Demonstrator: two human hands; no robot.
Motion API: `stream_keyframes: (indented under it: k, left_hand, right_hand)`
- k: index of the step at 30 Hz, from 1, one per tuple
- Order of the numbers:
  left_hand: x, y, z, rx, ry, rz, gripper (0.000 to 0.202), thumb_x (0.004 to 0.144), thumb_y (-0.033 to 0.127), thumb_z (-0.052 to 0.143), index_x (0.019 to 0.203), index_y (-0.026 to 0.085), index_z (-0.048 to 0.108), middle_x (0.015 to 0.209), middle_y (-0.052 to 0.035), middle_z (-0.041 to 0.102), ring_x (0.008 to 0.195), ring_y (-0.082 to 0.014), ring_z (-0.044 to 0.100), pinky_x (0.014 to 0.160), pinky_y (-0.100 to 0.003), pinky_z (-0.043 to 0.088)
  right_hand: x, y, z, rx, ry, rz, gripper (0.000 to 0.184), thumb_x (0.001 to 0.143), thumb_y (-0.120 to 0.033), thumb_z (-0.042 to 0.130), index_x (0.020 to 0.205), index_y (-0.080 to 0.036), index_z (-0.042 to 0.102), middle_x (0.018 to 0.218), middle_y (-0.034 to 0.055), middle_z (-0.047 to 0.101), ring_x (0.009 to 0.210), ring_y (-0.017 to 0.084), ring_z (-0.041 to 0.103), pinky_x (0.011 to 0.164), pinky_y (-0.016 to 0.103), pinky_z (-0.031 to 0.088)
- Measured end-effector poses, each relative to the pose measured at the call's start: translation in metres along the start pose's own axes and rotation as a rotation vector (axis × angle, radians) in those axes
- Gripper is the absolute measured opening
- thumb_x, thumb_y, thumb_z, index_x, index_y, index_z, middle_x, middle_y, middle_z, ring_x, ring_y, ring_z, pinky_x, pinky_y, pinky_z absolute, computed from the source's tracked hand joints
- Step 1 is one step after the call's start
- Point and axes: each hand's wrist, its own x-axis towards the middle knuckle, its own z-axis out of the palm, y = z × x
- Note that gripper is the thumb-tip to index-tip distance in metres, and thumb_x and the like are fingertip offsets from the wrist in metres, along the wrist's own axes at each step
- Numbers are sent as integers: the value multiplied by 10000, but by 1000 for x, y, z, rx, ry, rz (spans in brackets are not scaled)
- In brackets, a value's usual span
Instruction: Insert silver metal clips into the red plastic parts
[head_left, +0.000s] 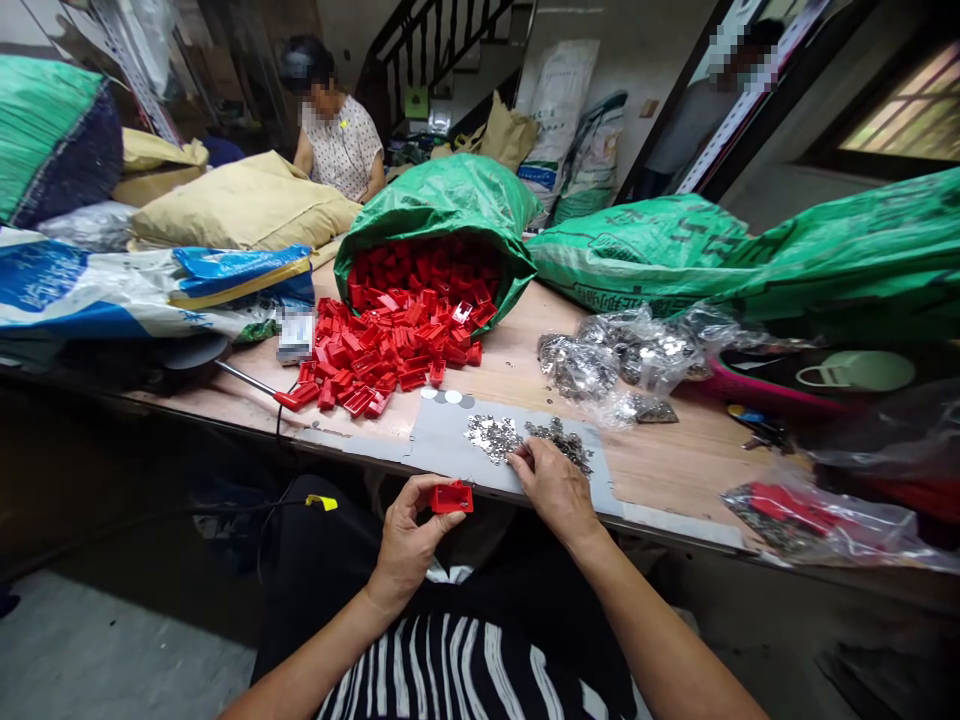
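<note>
My left hand [412, 535] is closed on a small red plastic housing [452, 497], pinched between thumb and fingers just in front of the table edge. The housing's open side faces me, and small metal bits show in it. My right hand [553, 488] reaches over the table edge with its fingertips pressed together at the small metal pieces. Whatever lies between those fingertips is too small to make out. One pile of shiny flat metal pieces [491, 438] lies left of the fingers; a darker pile of metal pieces [564, 445] is partly behind the hand. Both rest on a grey sheet [439, 450].
Red housings [375, 345] spill from a green sack [450, 195] onto the table. Clear bags of metal parts [615, 350] lie to the right, near a pink basket [772, 395]. A red-tipped tool [259, 385] lies at left. A person [341, 140] sits across the table.
</note>
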Motion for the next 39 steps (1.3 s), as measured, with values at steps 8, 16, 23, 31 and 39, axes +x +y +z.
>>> stream_keyframes:
  k: [8,16,23,31,39]
  left_hand:
    - [1,5,1,19,22,22,290,717,220,756,986,204,647,979,-24,697,929,-176,652,870,-290,501]
    - [4,9,4,-219,53,-119,348,685,207,779,996,199,624,964,-27,713,896,-161,663,866,-289,505]
    - [10,16,6,-500,45,-336,474,709,228,765,1152,202,597,963,-44,682,888,-164,646,773,-290,536]
    - [13,24,10,-542,-18,-353,516,729,223,751,1215,220,578,925,-36,651,812,-137,626,694,-249,522]
    - [17,31,10,-488,-59,-340,453,718,221,751,1155,207,633,903,-30,639,752,-101,588,641,-199,477]
  right_hand:
    - [3,1,2,8,-21,19,92,868,-281,551,811,-213,576,862,18,658,739,171,606,613,265,354]
    - [5,7,1,132,6,-18,90,864,-274,478,854,-207,539,708,18,632,639,185,595,587,273,360]
    - [8,16,-7,464,34,-99,150,834,-299,486,851,-193,591,824,54,683,733,192,625,675,296,448]
    - [-16,-20,-30,730,-170,-311,153,872,-280,539,950,-200,643,862,31,699,678,139,605,619,241,469]
    - [-24,-35,-36,449,-9,-678,128,890,-144,507,978,-209,574,834,40,683,741,153,631,685,257,490]
